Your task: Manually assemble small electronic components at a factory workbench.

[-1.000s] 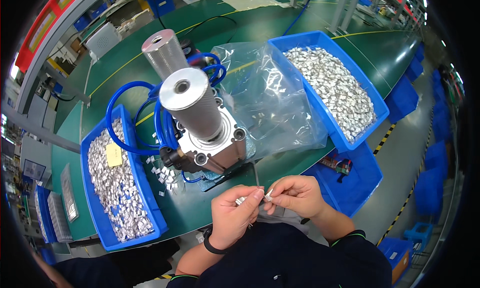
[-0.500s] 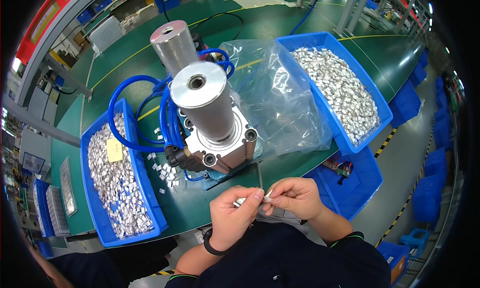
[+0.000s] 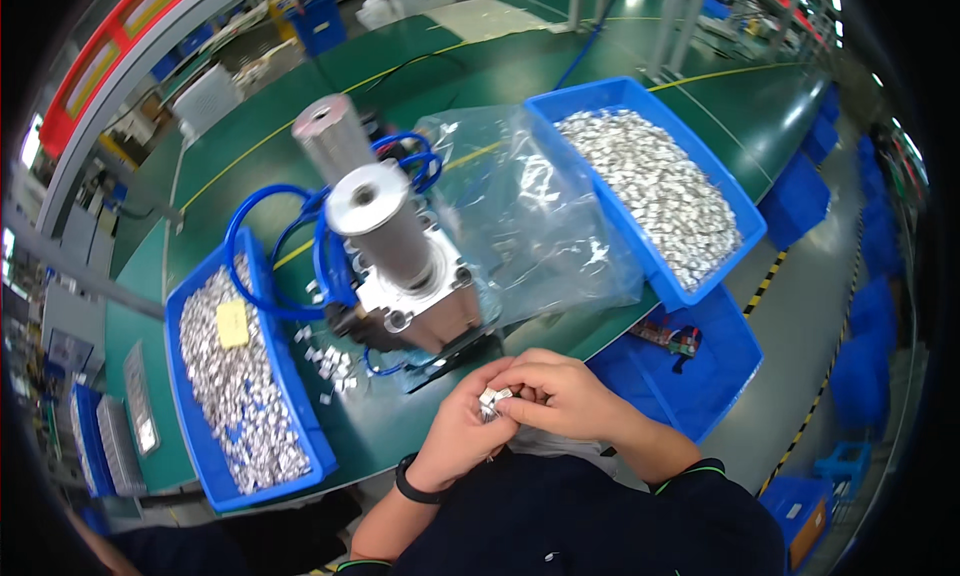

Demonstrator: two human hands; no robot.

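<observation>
My left hand (image 3: 457, 434) is cupped, palm up, around several small white parts (image 3: 490, 404) in front of the machine. My right hand (image 3: 566, 401) reaches over it, thumb and fingertips pinched on the white parts at the edge of that cluster. Which piece each finger touches is hidden. Just beyond my hands stands a pneumatic machine (image 3: 425, 311) with two knurled metal cylinders and blue hoses. A blue tray (image 3: 318, 446) heaped with similar small white parts lies to the left, a yellow note on top. More loose white parts (image 3: 333, 366) lie on the green table between it and the machine.
Another full blue tray (image 3: 752, 226) stands at the right, with a clear plastic bag (image 3: 560, 231) beside it. A lower blue bin (image 3: 735, 376) by my right forearm holds a reddish object (image 3: 672, 338). Dark clothing (image 3: 230, 536) of another person shows at lower left.
My hands have come closer together. My right fingers moved from a fingertip pinch opposite my left hand to over its palm, where the white parts now show. The whole view has shifted slightly.
</observation>
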